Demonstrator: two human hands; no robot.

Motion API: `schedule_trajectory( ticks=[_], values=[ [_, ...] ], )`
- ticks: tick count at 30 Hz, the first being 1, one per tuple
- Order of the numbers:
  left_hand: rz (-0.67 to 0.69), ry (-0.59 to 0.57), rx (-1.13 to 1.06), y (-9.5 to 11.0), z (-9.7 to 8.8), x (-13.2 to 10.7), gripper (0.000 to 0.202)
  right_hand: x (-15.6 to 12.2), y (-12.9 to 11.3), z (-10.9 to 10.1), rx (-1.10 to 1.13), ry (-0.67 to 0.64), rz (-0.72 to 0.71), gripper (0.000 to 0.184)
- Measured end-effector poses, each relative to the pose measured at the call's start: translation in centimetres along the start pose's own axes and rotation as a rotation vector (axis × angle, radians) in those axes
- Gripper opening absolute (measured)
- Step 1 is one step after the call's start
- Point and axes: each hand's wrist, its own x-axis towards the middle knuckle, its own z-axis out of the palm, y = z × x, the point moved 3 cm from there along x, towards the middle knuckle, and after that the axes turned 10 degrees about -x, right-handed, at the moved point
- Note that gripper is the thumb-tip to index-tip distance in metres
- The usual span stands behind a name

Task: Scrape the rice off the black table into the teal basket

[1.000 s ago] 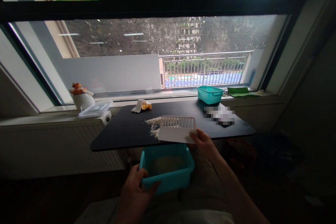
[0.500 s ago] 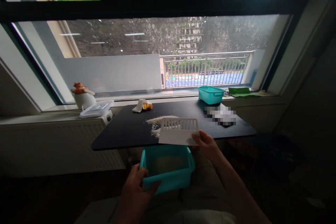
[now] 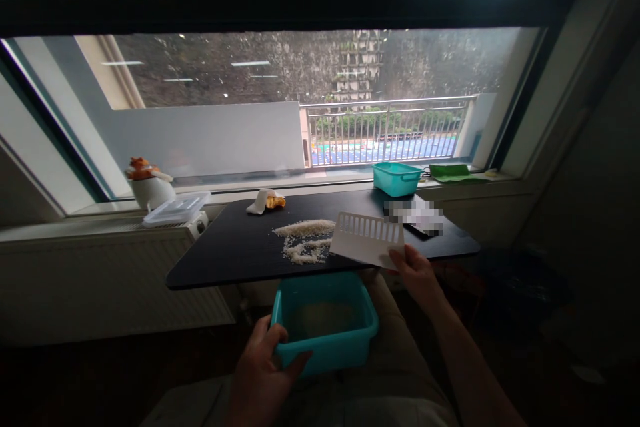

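My left hand (image 3: 270, 360) grips the near left corner of a teal plastic basin (image 3: 330, 347), which is below the table's front edge, over my lap. A pale heap of grains (image 3: 325, 315) lies in its bottom. My right hand (image 3: 417, 273) pinches the right end of a white slotted plate (image 3: 367, 240), its row of slots along the far edge. The plate is tilted above the dark table (image 3: 225, 253). To the left of the plate, white rice-like grains (image 3: 305, 228) lie on the tabletop in a long heap and a looser, scattered patch.
At the table's back right stands a second teal basin (image 3: 397, 180), with a blurred-out flat item (image 3: 420, 217) before it. A crumpled white and orange-yellow item (image 3: 267, 201) lies at back left. A clear plastic lid (image 3: 177, 208) rests on the radiator (image 3: 115, 280); green sheet (image 3: 450, 173) on the sill.
My right hand has moved the slotted plate to the right, uncovering more of the grains. My left hand keeps its hold on the basin, which has barely shifted. The view has turned slightly.
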Motion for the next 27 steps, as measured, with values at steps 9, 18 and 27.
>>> schedule_trajectory(
  ticks=[9,18,27],
  values=[
    [0.017,0.001,-0.029,-0.3,0.2,-0.1,0.027,0.6,0.3,-0.6,-0.009,0.041,0.030,0.045],
    [0.000,0.000,-0.043,-0.2,0.2,-0.1,0.027,-0.1,0.1,0.1,0.008,-0.064,0.041,0.043],
    [-0.004,-0.012,-0.039,0.0,0.2,-0.1,0.026,-0.5,0.1,-0.9,0.007,-0.051,0.062,0.043]
  ],
)
